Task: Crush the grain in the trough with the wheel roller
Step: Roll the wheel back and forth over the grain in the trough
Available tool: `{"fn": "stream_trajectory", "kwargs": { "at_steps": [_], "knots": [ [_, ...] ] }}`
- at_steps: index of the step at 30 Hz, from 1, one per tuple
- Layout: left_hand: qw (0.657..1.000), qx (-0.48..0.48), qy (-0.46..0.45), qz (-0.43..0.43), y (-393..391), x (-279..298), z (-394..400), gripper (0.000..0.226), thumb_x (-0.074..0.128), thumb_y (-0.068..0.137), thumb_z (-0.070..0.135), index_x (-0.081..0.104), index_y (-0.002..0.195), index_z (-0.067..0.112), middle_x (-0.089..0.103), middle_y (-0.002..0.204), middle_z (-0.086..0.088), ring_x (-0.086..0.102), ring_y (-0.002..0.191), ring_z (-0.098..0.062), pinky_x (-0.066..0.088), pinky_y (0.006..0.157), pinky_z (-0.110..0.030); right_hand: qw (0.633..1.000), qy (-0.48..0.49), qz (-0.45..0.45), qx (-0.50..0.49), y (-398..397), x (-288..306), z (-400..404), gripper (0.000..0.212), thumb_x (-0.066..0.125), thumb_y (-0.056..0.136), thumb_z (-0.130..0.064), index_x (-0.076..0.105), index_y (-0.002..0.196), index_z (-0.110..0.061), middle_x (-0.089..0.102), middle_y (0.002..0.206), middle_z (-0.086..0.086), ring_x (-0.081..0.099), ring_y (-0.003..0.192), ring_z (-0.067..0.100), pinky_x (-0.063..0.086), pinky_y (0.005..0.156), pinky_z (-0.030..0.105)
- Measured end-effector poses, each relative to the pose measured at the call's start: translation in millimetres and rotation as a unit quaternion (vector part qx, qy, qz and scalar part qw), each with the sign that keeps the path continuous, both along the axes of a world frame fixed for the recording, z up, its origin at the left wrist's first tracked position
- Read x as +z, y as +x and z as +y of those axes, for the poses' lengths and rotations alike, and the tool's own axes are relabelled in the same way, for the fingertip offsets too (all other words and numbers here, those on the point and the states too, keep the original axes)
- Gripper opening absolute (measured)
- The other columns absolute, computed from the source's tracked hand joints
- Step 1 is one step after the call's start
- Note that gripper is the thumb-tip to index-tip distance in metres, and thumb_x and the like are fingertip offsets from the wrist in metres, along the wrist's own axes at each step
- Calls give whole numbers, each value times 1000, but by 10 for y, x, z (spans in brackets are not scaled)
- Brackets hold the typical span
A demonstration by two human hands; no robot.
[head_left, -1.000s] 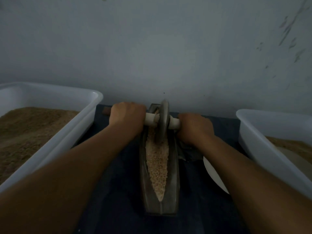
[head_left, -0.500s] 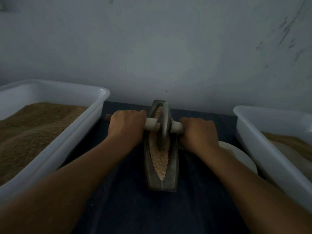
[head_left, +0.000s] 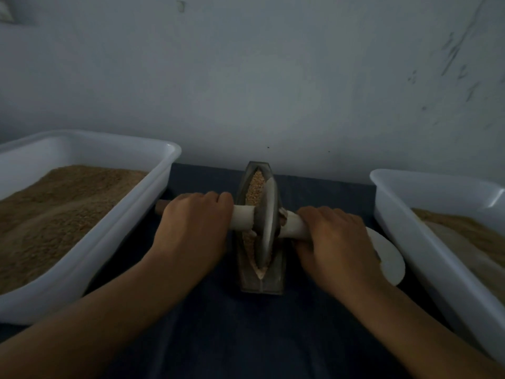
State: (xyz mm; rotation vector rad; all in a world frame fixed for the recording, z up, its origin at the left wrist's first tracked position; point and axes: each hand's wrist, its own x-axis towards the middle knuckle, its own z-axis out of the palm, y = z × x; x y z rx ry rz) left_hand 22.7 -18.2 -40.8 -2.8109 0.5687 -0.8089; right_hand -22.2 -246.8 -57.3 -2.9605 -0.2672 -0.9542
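A narrow boat-shaped metal trough (head_left: 259,280) lies lengthwise on the dark cloth, with pale grain (head_left: 255,184) showing in its far half. The wheel roller (head_left: 266,225), a grey disc on a pale wooden axle, stands in the trough's near half. My left hand (head_left: 195,222) grips the axle left of the disc, and the axle's brown end sticks out past my knuckles. My right hand (head_left: 333,236) grips the axle on the right side. Grain under the disc is mostly hidden.
A white plastic tub (head_left: 131,225) full of brown meal stands at the left. Another white tub (head_left: 410,231) with brown meal stands at the right. A white plate (head_left: 388,258) lies between my right hand and that tub. A grey wall rises just behind the trough.
The wheel has rolled from the trough's far end toward me into the near half. Both hands came back with it, uncovering grain at the far end. The view has shifted too.
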Motion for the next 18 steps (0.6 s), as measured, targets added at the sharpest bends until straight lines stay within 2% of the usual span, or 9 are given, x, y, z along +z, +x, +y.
{"fn": "stream_trajectory", "kwargs": {
  "at_steps": [2,5,8,10,13,18],
  "knots": [
    [1000,4,-1,4,22,-36,-30,29,72,77,36,50,91,25,60,83,6,52,66,-12,25,57,-27,1000,-7,-2,-2,60,-27,-11,26,77,72,-26,63,94,-23,59,79,-4,54,70,20,34,65,32],
    [1000,18,-8,19,179,-108,-67,32,73,78,33,45,91,25,61,87,5,49,66,-11,29,61,-26,999,-30,-11,-13,254,-80,-9,25,78,69,-24,61,87,-22,57,74,-4,52,64,20,28,64,31],
    [998,24,-20,55,477,-119,-110,35,72,81,28,43,100,23,62,99,3,61,81,-14,34,67,-27,998,-52,-21,-33,579,-112,-15,22,75,71,-25,56,82,-21,55,73,-3,51,65,22,23,65,32],
    [996,24,-34,78,685,-106,-161,34,71,83,27,44,104,21,62,103,0,62,86,-17,37,70,-30,996,-67,13,-59,837,-94,-41,21,71,74,-32,55,83,-23,57,78,-3,54,71,24,22,65,33],
    [996,27,-33,72,933,-62,-266,28,67,86,27,48,105,18,63,103,-3,63,87,-21,37,70,-33,991,-75,70,-91,1173,-44,-117,21,63,79,-43,56,90,-27,62,87,-4,59,79,23,26,62,33],
    [995,31,-49,87,1236,30,-350,24,63,89,22,54,111,17,62,109,-7,61,98,-27,35,72,-36,991,-41,97,-85,1484,-1,-182,21,65,81,-41,61,95,-26,67,97,0,63,86,25,36,63,31]
  ]
}}
